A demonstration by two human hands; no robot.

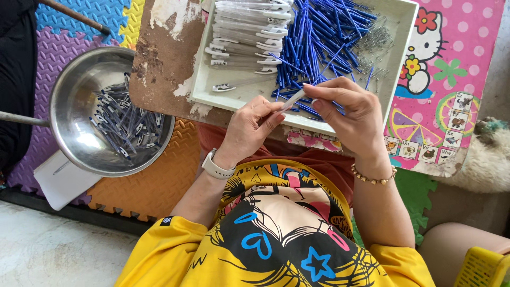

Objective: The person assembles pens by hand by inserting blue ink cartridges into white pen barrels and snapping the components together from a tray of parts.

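My left hand and my right hand meet over the near edge of a white tray, both pinching one clear pen barrel between them. The left hand grips its lower end, the right hand its upper end. In the tray lie a heap of blue pen refills, a row of clear barrels with clips on the left and small metal springs on the right. A white watch sits on my left wrist, a bead bracelet on the right.
A steel bowl at the left holds several assembled pens. The tray rests on a worn brown board. Coloured foam mats, a pink cartoon board, white paper and a yellow basket lie around.
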